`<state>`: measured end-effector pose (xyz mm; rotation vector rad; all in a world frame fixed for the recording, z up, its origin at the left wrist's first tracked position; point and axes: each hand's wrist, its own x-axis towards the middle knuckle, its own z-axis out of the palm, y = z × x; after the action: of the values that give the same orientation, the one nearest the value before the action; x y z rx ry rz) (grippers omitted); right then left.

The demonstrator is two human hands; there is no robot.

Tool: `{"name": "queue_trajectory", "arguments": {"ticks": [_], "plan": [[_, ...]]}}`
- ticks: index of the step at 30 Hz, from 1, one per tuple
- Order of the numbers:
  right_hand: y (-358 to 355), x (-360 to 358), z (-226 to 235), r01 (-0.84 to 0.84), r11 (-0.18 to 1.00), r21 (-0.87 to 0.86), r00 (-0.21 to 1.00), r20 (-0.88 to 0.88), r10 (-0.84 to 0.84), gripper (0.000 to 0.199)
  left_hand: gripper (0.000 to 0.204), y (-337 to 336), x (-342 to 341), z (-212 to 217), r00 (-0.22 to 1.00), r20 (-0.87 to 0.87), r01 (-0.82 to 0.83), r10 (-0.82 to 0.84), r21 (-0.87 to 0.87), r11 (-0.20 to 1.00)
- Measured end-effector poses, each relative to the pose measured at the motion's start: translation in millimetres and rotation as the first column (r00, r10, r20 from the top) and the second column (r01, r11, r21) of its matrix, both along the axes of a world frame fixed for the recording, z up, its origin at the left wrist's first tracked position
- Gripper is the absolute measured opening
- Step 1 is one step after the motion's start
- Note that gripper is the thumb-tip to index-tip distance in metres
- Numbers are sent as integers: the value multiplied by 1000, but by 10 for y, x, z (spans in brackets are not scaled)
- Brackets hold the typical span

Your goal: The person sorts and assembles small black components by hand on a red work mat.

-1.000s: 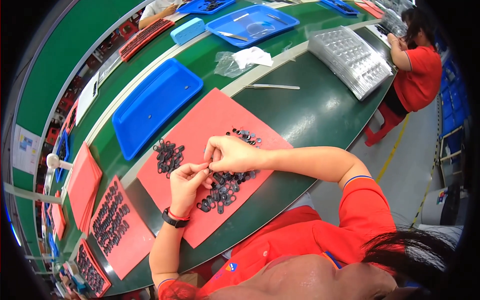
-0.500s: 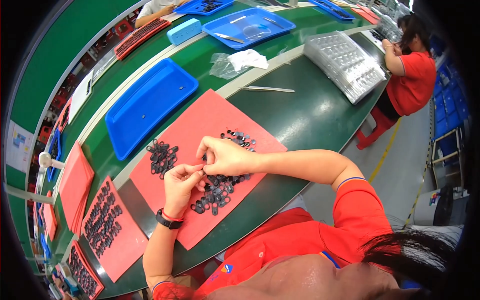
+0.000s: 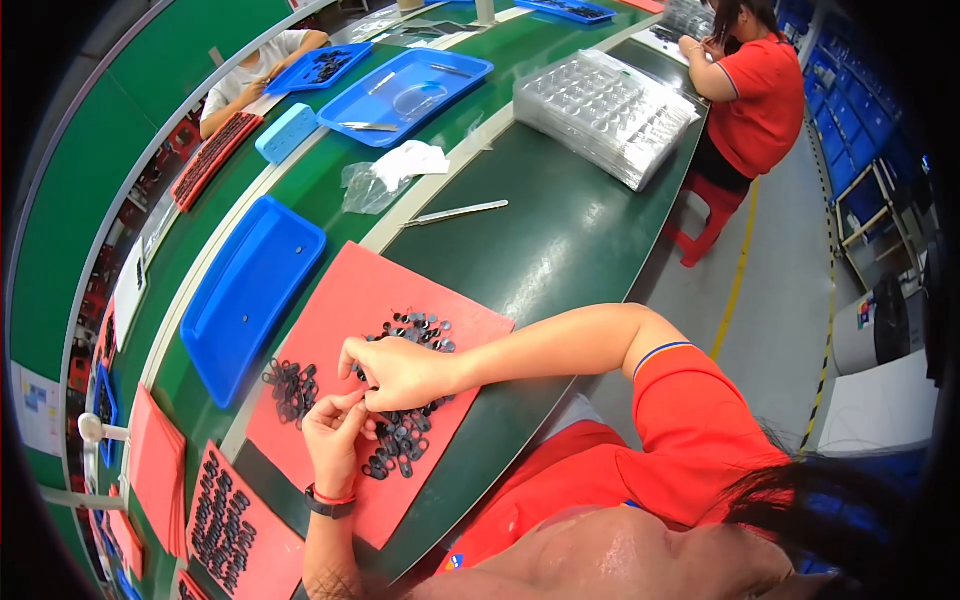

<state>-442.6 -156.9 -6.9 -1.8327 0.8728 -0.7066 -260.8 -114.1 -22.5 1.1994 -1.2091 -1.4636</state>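
Note:
My left hand (image 3: 334,440) and my right hand (image 3: 405,372) meet over a pink sheet (image 3: 362,285). Thumb and fingertips of both are pinched together; whatever small piece lies between them is hidden. Beside my left hand rests a heap of black oval pieces with holes (image 3: 290,390). Small dark round discs (image 3: 428,328) lie scattered on the far side of my right hand, which partly covers them. More black oblong pieces (image 3: 403,445) are spread just right of my left hand, below my right wrist.
A blue tray (image 3: 245,300) with a few small pieces stands beyond the sheet. Tweezers (image 3: 455,213) lie on the green table near stacked clear plastic trays (image 3: 605,115). Another pink sheet (image 3: 262,535) carries rows of black pieces. Co-workers sit at far left and far right.
The view has turned, so the table and sheet appear shifted left and lower. Both hands stay pinched together over the sheet, with little visible change between them.

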Motion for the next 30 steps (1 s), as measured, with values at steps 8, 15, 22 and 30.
{"name": "queue_trajectory", "arguments": {"ticks": [8, 15, 22, 30], "plan": [[-43, 8, -84, -5, 1000, -26, 998, 61, 6, 37, 10, 13, -28, 19, 999, -3, -32, 32, -26, 999], [-34, 43, -95, -32, 999, -34, 999, 14, 33, 37, 9, 44, -11, 2, 999, 36, -7, 8, -23, 1000], [-22, 47, -28, -33, 999, -39, 999, 0, 33, 36, 11, 68, 10, -8, 999, 46, -19, 20, -22, 1000], [-188, 8, -162, -81, 971, 226, 982, 185, 39, 27, 18, -8, 5, 12, 984, -166, -62, 67, 36, 997]]}}
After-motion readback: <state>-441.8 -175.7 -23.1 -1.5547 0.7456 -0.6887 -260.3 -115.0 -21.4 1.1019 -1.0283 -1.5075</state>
